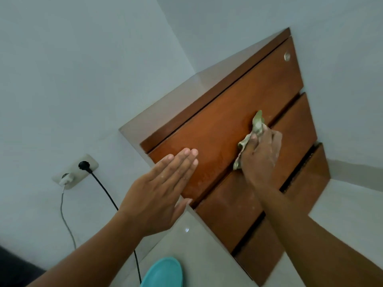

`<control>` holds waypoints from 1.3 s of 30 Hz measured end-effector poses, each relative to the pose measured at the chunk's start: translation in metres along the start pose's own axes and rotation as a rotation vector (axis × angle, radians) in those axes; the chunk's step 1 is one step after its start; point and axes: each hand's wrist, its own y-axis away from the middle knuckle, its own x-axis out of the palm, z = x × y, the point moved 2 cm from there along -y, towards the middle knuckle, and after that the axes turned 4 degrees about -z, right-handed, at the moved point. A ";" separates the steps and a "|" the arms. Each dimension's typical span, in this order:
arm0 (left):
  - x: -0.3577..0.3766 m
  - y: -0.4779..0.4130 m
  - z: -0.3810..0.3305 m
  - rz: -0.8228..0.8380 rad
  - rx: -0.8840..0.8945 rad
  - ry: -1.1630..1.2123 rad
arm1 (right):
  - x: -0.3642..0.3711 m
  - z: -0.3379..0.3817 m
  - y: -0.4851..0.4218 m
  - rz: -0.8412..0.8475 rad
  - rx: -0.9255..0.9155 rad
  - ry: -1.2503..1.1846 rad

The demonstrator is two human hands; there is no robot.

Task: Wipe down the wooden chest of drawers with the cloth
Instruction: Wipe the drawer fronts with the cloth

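Note:
The wooden chest of drawers (238, 104) stands against a pale wall, seen tilted, with three brown drawer fronts and a round lock at the top right. My right hand (261, 154) presses a crumpled greenish cloth (257, 125) against the top drawer's lower edge, near the gap above the middle drawer. My left hand (163, 189) is flat with its fingers together, resting on the left end of the top drawer front, holding nothing. The top drawer's surface looks damp and shiny beside the cloth.
A wall socket (75, 170) left of the chest holds a black plug with a black cable (107, 195) and a white charger with a grey cord. A teal round dish (163, 274) lies on the pale tiled floor (199, 245) below.

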 end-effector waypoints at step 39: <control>0.005 -0.104 -0.044 0.089 -0.010 0.054 | -0.019 -0.030 -0.001 0.143 -0.479 0.004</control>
